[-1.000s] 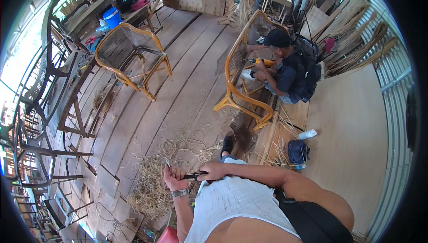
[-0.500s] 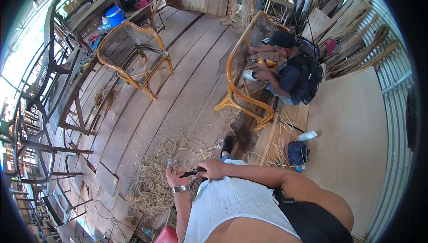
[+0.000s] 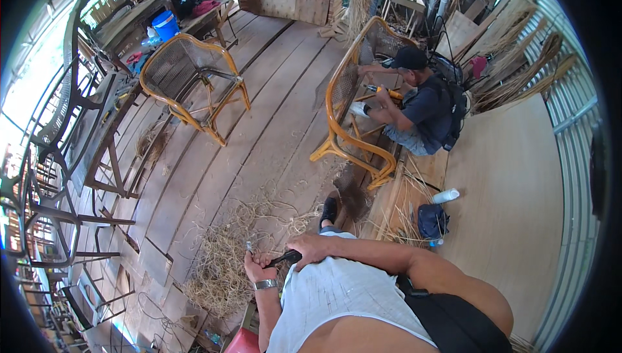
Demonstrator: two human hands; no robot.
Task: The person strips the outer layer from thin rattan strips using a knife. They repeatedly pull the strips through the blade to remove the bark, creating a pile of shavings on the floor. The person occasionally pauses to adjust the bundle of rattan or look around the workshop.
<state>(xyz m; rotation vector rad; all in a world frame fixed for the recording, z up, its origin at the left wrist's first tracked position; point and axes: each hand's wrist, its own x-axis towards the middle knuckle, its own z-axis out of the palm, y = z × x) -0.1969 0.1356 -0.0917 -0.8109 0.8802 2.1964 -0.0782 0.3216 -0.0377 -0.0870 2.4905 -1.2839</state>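
My left hand (image 3: 258, 267), with a metal watch band at the wrist, is closed in front of my white shirt. A small pale, shiny-ended piece (image 3: 249, 247) sticks up past its fingers; its kind is unclear. My right hand (image 3: 310, 248) is closed round one end of a dark slim tool (image 3: 284, 258), whose other end reaches my left hand. The tool's exact kind is too small to tell. Below and beyond my left hand spreads a heap of pale curly rattan shavings (image 3: 217, 272).
Ahead on the right, a crouching co-worker (image 3: 424, 106) holds a yellow power drill (image 3: 391, 94) beside a rattan chair (image 3: 334, 106). Another rattan chair (image 3: 188, 87) stands left. Dark chair frames (image 3: 52, 210) crowd the left side. A white bottle (image 3: 446, 196) and dark bag (image 3: 432, 221) lie right.
My left hand has dropped slightly with the pale-ended piece, and the dark tool now slants more. The co-worker's drill and arm have shifted a little.
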